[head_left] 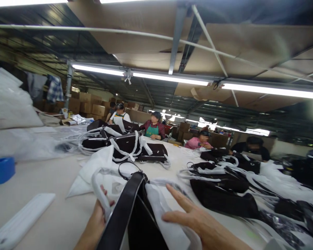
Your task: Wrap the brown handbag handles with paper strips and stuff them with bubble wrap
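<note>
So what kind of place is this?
Probably a bag factory or packing workshop: black handbags with white-wrapped straps lie in piles, brown cardboard boxes are stacked behind, and long white tube lights hang overhead.

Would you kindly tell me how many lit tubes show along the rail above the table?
3: a left tube, a middle tube and a right tube; others may lie out of frame.

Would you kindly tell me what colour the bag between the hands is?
The bag is black; the head view shows it.

On the table point(67, 217), one pile of bags point(125, 144) lies behind the near handbag point(143, 222), a second pile point(224, 198) to its right.
</note>
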Demonstrator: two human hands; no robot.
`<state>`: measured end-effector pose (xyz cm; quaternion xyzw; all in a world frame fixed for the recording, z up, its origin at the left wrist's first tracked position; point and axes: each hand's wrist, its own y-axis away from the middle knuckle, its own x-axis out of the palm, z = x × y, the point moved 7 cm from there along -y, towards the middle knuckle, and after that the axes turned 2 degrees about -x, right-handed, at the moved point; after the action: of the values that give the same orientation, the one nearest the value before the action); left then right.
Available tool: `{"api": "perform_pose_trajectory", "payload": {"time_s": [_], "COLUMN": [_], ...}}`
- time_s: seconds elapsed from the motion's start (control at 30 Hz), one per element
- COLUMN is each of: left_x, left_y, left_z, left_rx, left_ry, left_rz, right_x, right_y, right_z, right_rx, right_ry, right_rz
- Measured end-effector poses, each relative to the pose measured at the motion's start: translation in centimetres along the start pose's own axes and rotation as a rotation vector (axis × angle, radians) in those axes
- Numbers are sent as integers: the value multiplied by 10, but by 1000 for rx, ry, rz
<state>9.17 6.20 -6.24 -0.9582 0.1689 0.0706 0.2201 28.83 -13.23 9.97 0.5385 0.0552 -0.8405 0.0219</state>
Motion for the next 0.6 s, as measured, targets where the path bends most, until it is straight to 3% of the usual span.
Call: {"api": "perform_pose_trajectory", "payload": {"time_s": [0.1,0.17,0.2,0.23,0.3,0.37,0.4,0.47,0.6], "left_x": [-46,-66,-64,-53,-20,11,22,33,41], "left_y": [-7,-2,4,10,18,23,23,19,7], "left_z": [-32,-83,-110,-132,-153,-146,-139,-127,-120], "left_rx": [97,388,591,779,1056,1154,1162,1164,1229], "left_ry": [-187,-453,-594,-720,-906,-989,-1000,-985,-951], "left_rz": [-256,-465,-494,-437,-128,251,377,460,451], "right_x": [1,1,3,6,13,17,18,17,13], "right_y": [4,10,13,15,19,21,21,22,26], "right_z": [-11,-24,-28,-32,-35,-36,-36,-36,-35], "right_rx": [1,68,99,127,169,202,216,227,151], "right_ry": [-45,-61,-65,-73,-93,-82,-61,-18,-74], "right_rz": [-20,-71,-66,-49,1,11,1,-24,-9]}}
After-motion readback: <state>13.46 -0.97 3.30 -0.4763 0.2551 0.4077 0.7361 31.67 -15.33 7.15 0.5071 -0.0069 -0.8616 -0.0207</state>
